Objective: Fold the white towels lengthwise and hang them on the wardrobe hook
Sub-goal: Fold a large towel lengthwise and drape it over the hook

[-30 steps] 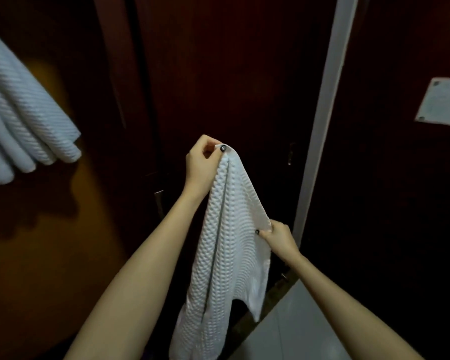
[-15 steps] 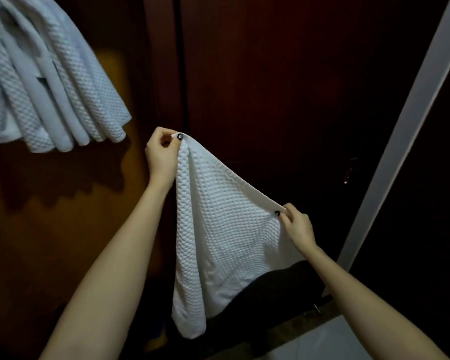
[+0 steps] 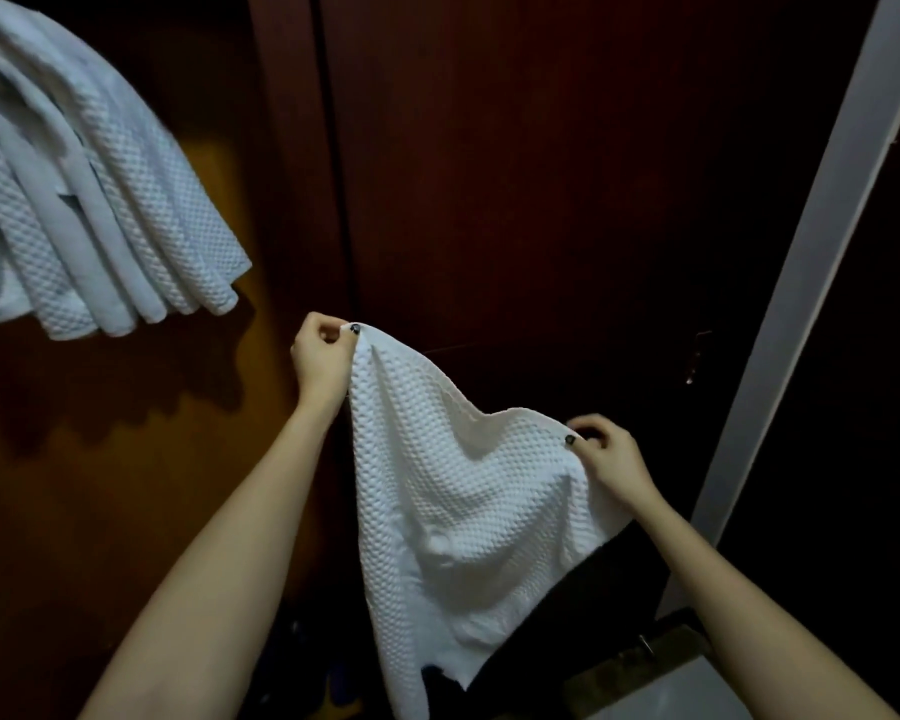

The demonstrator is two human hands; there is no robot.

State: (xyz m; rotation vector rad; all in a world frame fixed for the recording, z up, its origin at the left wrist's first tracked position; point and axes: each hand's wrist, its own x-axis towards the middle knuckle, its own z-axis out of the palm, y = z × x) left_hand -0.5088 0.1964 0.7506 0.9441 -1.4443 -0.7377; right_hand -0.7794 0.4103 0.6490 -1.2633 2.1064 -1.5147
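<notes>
Sagging white towel (image 3: 453, 485) hangs from fingers (image 3: 345, 339) either side.

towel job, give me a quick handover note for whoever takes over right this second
Left hand: pinches one top corner of the white towel, held high.
Right hand: pinches the other top corner, lower and to the right.
Towel: spread open between the hands, slack along its top edge, the rest hanging in front of the dark wardrobe door.
Done: several folded towels hang at upper left; their hook is hidden.
Left: bring the two corners together to fold this one lengthwise, then hang it with the others.
</notes>
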